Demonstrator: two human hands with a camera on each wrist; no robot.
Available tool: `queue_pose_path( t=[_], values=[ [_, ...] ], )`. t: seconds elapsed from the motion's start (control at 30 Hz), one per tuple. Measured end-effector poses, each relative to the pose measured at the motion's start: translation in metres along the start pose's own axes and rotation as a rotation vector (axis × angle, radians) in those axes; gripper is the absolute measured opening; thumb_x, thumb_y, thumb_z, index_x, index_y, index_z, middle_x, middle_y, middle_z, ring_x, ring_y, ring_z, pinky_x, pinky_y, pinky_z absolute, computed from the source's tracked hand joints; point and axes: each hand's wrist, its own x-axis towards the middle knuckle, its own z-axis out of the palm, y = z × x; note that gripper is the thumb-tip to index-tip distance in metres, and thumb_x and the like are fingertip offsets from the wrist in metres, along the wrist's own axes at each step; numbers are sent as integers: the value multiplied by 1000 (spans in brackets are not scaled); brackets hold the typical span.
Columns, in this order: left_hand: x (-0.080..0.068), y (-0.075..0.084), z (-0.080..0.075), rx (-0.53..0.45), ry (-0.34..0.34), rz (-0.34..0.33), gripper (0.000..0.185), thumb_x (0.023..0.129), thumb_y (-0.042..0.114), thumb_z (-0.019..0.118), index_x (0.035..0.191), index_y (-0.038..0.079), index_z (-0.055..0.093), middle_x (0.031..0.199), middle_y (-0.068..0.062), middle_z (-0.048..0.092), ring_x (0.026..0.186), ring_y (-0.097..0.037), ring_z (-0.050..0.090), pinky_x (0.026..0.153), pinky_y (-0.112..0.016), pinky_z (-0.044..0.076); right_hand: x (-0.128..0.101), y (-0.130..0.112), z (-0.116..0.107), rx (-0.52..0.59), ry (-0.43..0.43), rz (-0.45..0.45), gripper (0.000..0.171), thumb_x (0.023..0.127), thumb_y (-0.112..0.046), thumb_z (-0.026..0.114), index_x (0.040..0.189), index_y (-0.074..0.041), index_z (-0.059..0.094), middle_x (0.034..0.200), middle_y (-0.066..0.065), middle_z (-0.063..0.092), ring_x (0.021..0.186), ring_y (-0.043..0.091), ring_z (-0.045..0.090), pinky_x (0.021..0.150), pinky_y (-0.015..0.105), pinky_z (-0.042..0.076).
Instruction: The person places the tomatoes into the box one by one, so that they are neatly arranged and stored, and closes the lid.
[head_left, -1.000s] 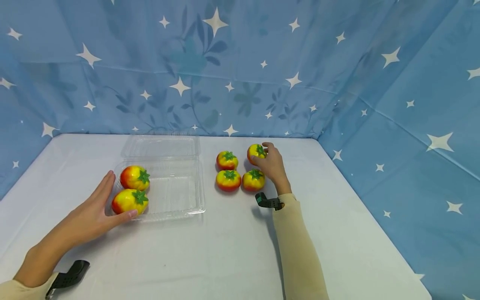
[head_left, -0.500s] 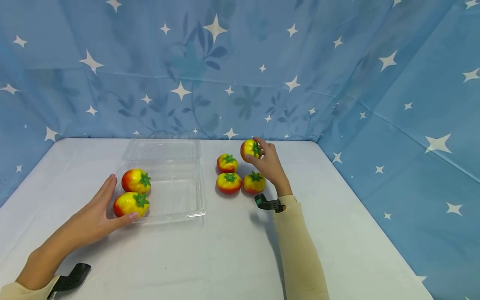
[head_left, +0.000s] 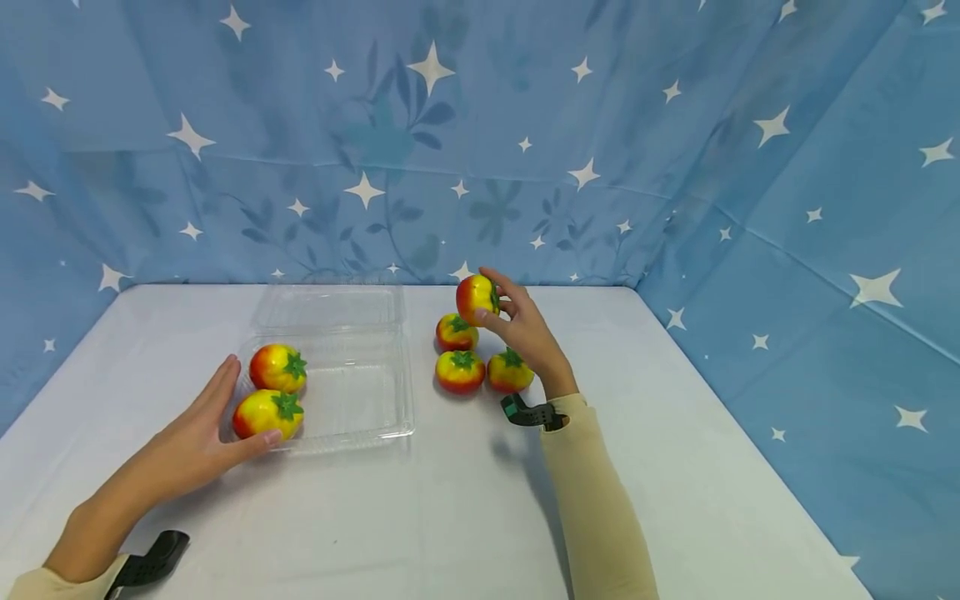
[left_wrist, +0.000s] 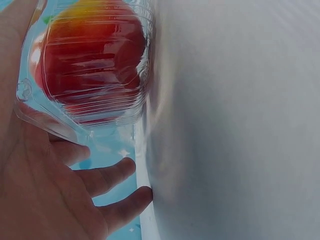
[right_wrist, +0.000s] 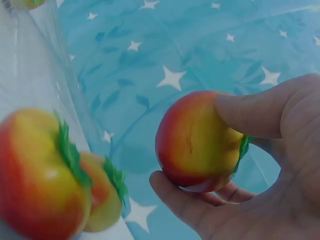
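Note:
My right hand (head_left: 527,329) pinches a red-and-yellow toy tomato (head_left: 474,300) between thumb and fingers, raised above the table's far side. In the right wrist view the held toy tomato (right_wrist: 195,142) has its green leaves turned toward the palm. Below that hand, several more toy tomatoes (head_left: 460,372) sit close together on the table. A clear plastic clamshell box (head_left: 356,400) lies with its lid folded back. Two toy tomatoes (head_left: 277,368) are inside along its left end. My left hand (head_left: 191,442) rests at that end, fingers extended, thumb at the front edge.
A white cloth covers the table (head_left: 450,508). Blue star-patterned curtains (head_left: 480,150) rise along the far edge and the right side. The box's lid (head_left: 330,307) lies toward the far edge.
My right hand has lifted the toy tomato off the table and carried it left, over the remaining group. My left hand has stayed beside the box.

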Motion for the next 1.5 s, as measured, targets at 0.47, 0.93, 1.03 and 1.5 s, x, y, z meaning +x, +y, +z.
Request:
queue_pose_path(
  t=[0.47,0.93,1.03,1.5],
  values=[
    [-5,-2,7,20,-6,-21,114,87,59,63,154,7,-14,161,-18,-15,144,-51,8,100,-76,22,6,-28,46,83,-79,-80,57,92,-26,69,144,-29,44,141,4,46,121,24,55,94,39,53],
    [-1,2,3,15,5,-6,115,86,61,62,155,7,-13,162,-15,-14,145,-48,7,102,-75,22,15,-47,103,31,-172,-91,63,88,-32,73,140,-22,40,137,4,48,111,20,60,88,29,55],
    [0,1,1,10,8,-2,115,87,60,63,155,7,-12,162,-16,-14,145,-48,6,101,-76,22,17,-47,116,-30,-200,-100,66,87,-32,74,143,-22,41,139,2,48,114,21,59,89,27,54],
    [-1,0,-2,7,22,6,113,87,59,63,155,7,-12,162,-15,-14,145,-49,8,100,-76,23,21,-50,153,-288,-313,-221,64,90,-28,72,143,-10,41,139,4,49,113,12,50,91,19,50]
  ],
)
